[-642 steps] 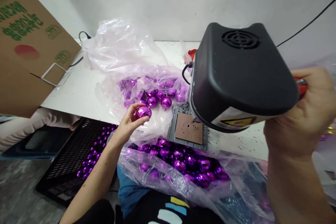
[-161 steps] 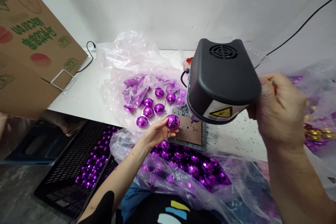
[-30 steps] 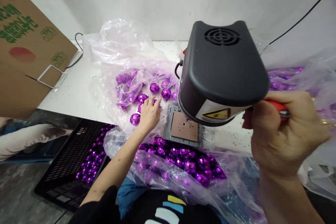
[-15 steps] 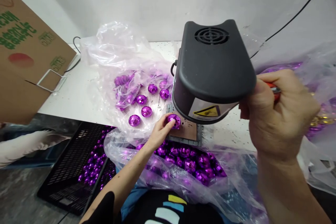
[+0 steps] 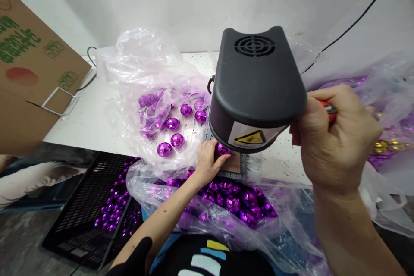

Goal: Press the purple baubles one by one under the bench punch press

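My left hand (image 5: 208, 161) is closed around a faceted purple mirror-style ball (image 5: 223, 149), held low over a brown board (image 5: 234, 163) set on a metal base plate (image 5: 244, 168). Overhanging it is the black machine head (image 5: 257, 82), which looks like a small bench drill and partly hides the ball. On the right, my right hand (image 5: 339, 138) is closed on a handle with a red and metal end (image 5: 330, 110), beside the machine head. Several more purple balls (image 5: 173, 123) lie on clear plastic left of the board.
An open plastic bag of purple balls (image 5: 233, 203) spans the table's front edge at my lap. A black crate (image 5: 77, 211) with small purple beads stands lower left. A cardboard box (image 5: 39, 73) leans at left; bagged purple and gold pieces (image 5: 384, 145) lie at right.
My left hand has moved right with the purple ball, bringing it further under the machine head. My right hand stays on the handle; the whole view has shifted slightly.
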A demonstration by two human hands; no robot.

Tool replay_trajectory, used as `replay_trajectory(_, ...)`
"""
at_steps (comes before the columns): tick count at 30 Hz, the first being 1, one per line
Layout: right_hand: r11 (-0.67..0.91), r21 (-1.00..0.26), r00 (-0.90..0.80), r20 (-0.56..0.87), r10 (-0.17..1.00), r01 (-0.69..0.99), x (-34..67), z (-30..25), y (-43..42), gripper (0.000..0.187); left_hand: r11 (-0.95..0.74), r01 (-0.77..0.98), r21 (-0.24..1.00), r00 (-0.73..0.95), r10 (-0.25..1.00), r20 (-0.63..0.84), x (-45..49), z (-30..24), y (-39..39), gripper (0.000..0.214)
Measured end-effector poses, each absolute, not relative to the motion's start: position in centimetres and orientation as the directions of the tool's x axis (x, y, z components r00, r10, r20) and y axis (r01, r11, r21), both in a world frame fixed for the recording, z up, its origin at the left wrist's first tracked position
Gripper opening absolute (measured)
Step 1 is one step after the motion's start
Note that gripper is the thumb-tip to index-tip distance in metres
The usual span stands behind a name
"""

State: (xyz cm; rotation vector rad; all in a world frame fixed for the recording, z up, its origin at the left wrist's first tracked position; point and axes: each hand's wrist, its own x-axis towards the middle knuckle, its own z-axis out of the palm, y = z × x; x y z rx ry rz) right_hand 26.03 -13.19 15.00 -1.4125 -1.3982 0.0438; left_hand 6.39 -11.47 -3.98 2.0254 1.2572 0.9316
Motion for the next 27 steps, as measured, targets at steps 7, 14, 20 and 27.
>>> replay_trajectory(7,0.268,-0.671,0.319,0.617,0.72,0.691,26.2,14.8,-13.2,0.035,-0.409,0.542,0.734,0.338,0.906,0.255,7.2,-4.8,-11.5,0.038)
replay_trajectory(14,0.232,-0.657,0.343,0.623,0.703,0.718,26.0,14.9,-13.2,0.039,-0.401,0.486,0.776,0.45,0.877,0.172,7.1,-4.0,-11.3,0.041)
replay_trajectory(20,0.213,-0.642,0.373,0.649,0.664,0.737,25.9,14.5,-13.9,0.031,-0.338,0.471,0.815,0.469,0.878,0.094,7.0,-2.7,-11.4,0.041)
replay_trajectory(27,0.208,-0.55,0.287,0.678,0.677,0.809,25.6,12.7,-16.9,0.044,-0.36,0.475,0.803,0.419,0.895,0.153,7.1,-3.5,-11.6,0.039)
